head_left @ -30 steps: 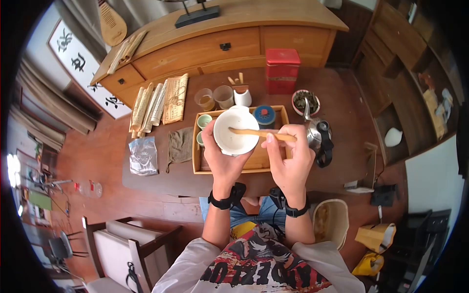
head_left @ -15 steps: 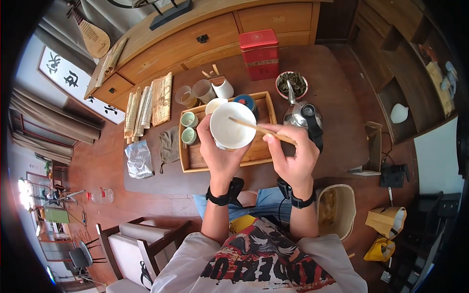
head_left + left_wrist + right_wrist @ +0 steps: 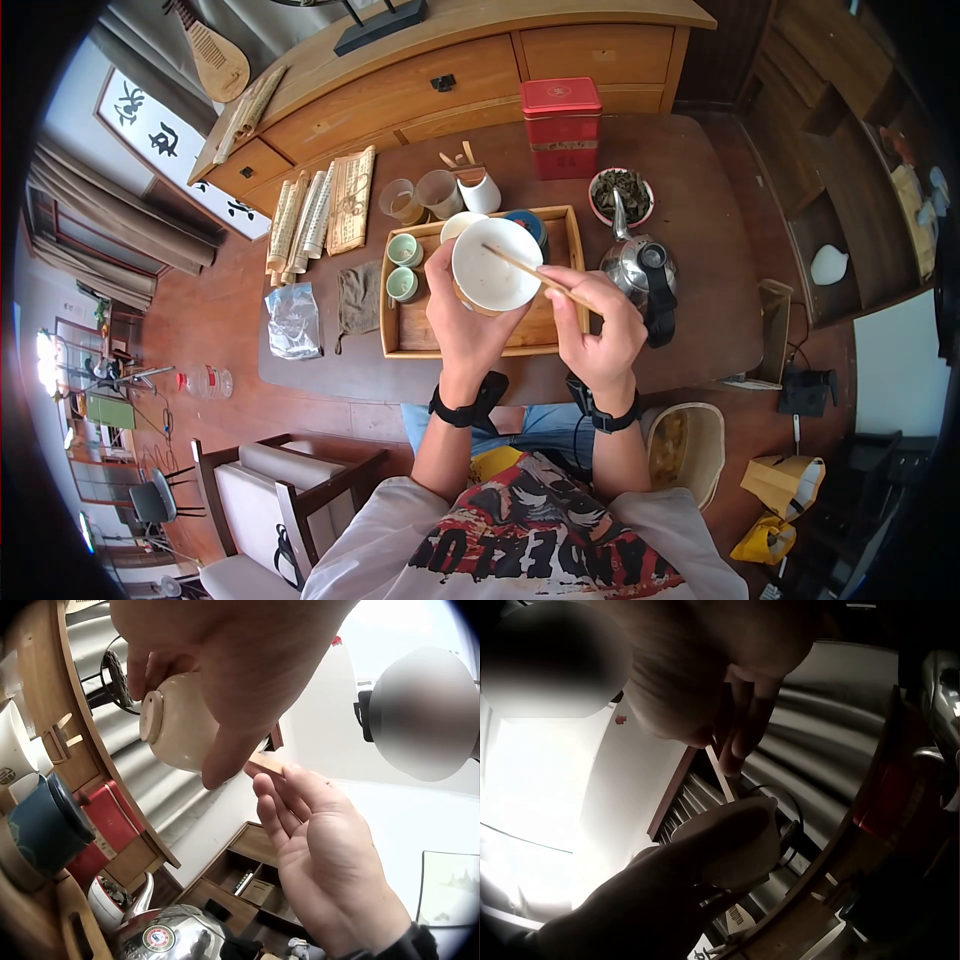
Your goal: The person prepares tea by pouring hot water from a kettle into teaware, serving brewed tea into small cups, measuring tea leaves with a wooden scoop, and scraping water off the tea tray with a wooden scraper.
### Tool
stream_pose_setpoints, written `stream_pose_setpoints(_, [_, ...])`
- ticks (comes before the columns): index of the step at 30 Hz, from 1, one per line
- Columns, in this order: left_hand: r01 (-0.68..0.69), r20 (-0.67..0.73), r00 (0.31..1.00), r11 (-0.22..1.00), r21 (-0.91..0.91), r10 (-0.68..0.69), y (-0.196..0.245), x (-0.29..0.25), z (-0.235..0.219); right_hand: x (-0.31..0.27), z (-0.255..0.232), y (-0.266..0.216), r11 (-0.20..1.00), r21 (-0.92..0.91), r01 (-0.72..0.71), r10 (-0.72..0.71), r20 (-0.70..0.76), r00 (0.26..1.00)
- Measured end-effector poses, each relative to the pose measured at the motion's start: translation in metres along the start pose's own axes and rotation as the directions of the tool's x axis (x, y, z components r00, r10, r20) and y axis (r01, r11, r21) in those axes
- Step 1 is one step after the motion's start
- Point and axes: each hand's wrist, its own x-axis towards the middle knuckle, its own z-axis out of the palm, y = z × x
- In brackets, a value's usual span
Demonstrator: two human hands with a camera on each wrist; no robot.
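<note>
In the head view the left hand (image 3: 465,325) grips a white bowl (image 3: 497,270) by its sides, its inside tilted up toward the camera. A few small dark specks show in the bowl. The right hand (image 3: 604,328) pinches a thin wooden stick (image 3: 550,281), whose far tip is over the inside of the bowl. Seen in the left wrist view, the bowl (image 3: 180,720) shows its round foot, and the right hand (image 3: 322,855) holds the stick (image 3: 268,763) beside it. Below the hands lies a wooden tray (image 3: 405,345) with two green cups (image 3: 403,284) and a blue jar (image 3: 527,222).
A steel kettle (image 3: 632,268) stands right of the tray, with a bowl of dark leaves (image 3: 622,190) behind it. A red tin (image 3: 562,130), glass cups (image 3: 438,192) and a white holder (image 3: 480,193) stand behind. Paper scrolls (image 3: 318,212), a cloth pouch (image 3: 358,298) and a plastic bag (image 3: 293,320) lie left.
The view has shifted. The left hand has tilted the bowl from a second ago, and the stick's tip has moved within it; both hands keep their holds.
</note>
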Motion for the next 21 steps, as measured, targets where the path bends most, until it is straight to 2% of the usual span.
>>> stream_pose_setpoints(4, [0.02,0.009,1.0,1.0,0.0,-0.02,-0.004,0.005,-0.001,0.001,-0.001,0.005,1.0,0.013,-0.015,0.015,-0.005,1.0])
stream_pose_setpoints(7, [-0.004,0.006,1.0,1.0,0.018,0.004,-0.004,0.01,0.0,0.008,0.002,0.003,0.999,0.043,-0.001,-0.003,0.083,0.997])
stream_pose_setpoints(9, [0.016,0.005,1.0,1.0,0.004,-0.016,-0.007,0.011,0.0,0.009,0.005,0.003,0.996,-0.084,-0.043,0.049,0.073,0.996])
stream_pose_setpoints(10, [0.015,-0.001,1.0,1.0,0.002,-0.015,-0.009,0.012,0.0,0.009,0.006,0.004,0.996,-0.082,-0.037,0.044,0.076,0.996])
stream_pose_setpoints(13, [-0.007,-0.016,1.0,1.0,0.004,0.007,-0.012,0.013,-0.002,0.01,0.008,0.004,0.999,-0.04,-0.032,0.034,0.066,0.997])
stream_pose_setpoints(15, [-0.013,-0.009,1.0,1.0,-0.001,0.013,-0.011,0.014,-0.005,0.012,0.009,0.005,0.999,0.04,0.015,-0.021,0.146,0.989])
stream_pose_setpoints(20, [0.03,-0.017,0.999,0.999,-0.013,-0.03,-0.017,0.013,-0.007,0.013,0.012,0.009,0.998,-0.068,0.002,0.008,0.147,0.989])
stream_pose_setpoints(21, [0.025,-0.02,0.999,1.0,-0.009,-0.025,-0.017,0.014,-0.008,0.011,0.013,0.005,0.997,-0.028,-0.066,0.069,0.13,0.989])
